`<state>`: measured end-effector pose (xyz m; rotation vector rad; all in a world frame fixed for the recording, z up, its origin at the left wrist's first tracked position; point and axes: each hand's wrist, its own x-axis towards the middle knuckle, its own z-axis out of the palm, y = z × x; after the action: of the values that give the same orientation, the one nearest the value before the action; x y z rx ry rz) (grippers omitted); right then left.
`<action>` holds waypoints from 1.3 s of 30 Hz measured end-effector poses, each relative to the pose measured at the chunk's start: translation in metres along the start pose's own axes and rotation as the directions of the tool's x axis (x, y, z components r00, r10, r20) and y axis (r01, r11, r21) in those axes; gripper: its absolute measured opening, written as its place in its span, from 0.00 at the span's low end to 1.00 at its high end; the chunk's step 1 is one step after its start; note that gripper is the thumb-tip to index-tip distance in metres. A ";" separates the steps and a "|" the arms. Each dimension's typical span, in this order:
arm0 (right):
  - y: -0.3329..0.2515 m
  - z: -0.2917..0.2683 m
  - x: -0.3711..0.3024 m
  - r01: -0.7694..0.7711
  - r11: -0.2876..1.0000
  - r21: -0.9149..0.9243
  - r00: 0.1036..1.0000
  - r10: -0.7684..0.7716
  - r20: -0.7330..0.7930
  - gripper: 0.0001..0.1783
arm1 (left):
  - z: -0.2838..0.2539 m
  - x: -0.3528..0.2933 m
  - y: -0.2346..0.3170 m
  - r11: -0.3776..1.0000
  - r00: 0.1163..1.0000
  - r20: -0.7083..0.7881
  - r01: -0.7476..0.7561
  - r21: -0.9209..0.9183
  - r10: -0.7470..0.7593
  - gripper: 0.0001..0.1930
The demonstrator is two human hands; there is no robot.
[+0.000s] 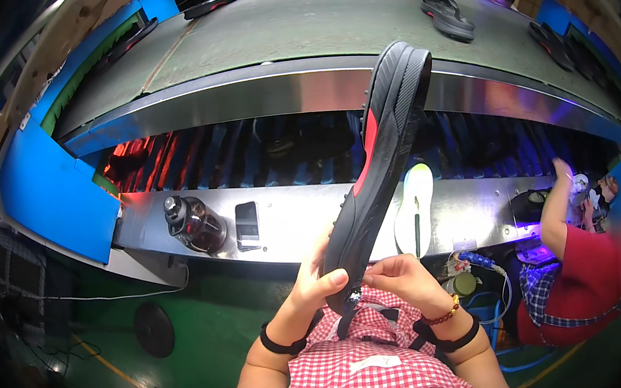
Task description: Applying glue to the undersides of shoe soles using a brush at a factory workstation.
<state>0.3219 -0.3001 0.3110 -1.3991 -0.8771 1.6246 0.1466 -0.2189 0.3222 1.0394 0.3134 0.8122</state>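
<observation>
A black shoe sole point(389, 147) with ridged sides and a red patch stands tilted up in front of me, its far end reaching over the edge of the belt. My left hand point(310, 284) is closed around its near end, thumb pressed on the edge. Close beside that end, my right hand point(409, 281) has its thumb and fingertips pinched together; whatever they hold is too small to make out. Behind the sole, a white and yellow-green shoe sole point(413, 209) lies on the metal ledge point(292, 230), with a thin dark stick point(417, 235) along it.
A dark bottle point(195, 224) and a phone point(247, 226) occupy the ledge to the left. Several dark soles, one of them here point(448, 17), rest on the wide green belt point(291, 24). At the right a co-worker in red point(592, 277) reaches to the ledge. A round pot point(461, 284) stands nearby.
</observation>
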 end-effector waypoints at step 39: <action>0.019 -0.004 0.011 0.059 0.998 -0.002 0.998 -0.059 0.014 0.11 | -0.005 0.001 -0.021 0.990 1.000 -0.004 -0.023 0.139 0.024 0.47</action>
<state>0.3228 -0.2989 0.2885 -1.3527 -0.9210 1.5908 0.1534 -0.2203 0.3017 1.1736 0.3671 0.8230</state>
